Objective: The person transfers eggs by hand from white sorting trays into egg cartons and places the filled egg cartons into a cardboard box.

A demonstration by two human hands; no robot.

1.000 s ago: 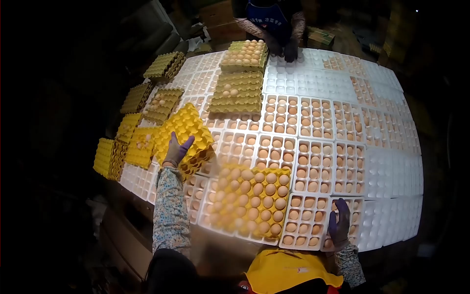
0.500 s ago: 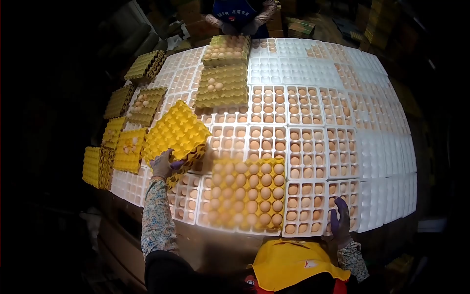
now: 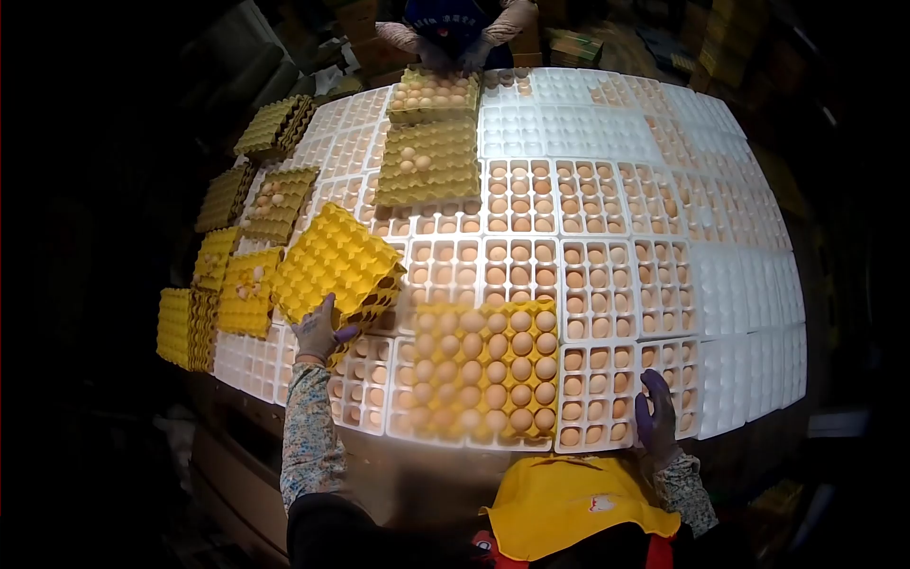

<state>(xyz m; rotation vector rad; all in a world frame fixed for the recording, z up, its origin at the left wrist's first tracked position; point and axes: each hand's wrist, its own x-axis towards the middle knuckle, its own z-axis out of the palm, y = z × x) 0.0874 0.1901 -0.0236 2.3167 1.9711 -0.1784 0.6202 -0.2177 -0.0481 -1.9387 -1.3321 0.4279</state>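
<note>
"Starting with the largest, what is listed?"

"One table (image 3: 379, 457), broad. White trays (image 3: 560, 398), many, in rows across it: egg-filled at the near middle, plain white along the right."

"Persons?"

"One co-worker (image 3: 453, 21), blue apron, far side, both hands at the olive stack (image 3: 429, 117), which is topped with eggs."

"Large pieces on the white trays?"

"Yellow stack (image 3: 337, 261), left of the middle, set askew. Yellow tray (image 3: 555, 327), near middle, right of that stack, filled with rows of eggs, its left part hazy. Olive tray (image 3: 455, 171), just on the near side of the olive stack, bearing three eggs. Further yellow and olive stacks, far left to near left."

"Hands?"

"Left hand (image 3: 317, 329), gloved: open, thumb spread to the right, fingers against the near corner of the yellow stack. Right hand (image 3: 656, 417), gloved: open, lightly curved, at the near edge of an egg-filled white tray, right of the yellow tray; contact cannot be told."

"Smallest?"

"Eggs (image 3: 545, 368), pale brown, mostly one to a pocket."
</note>
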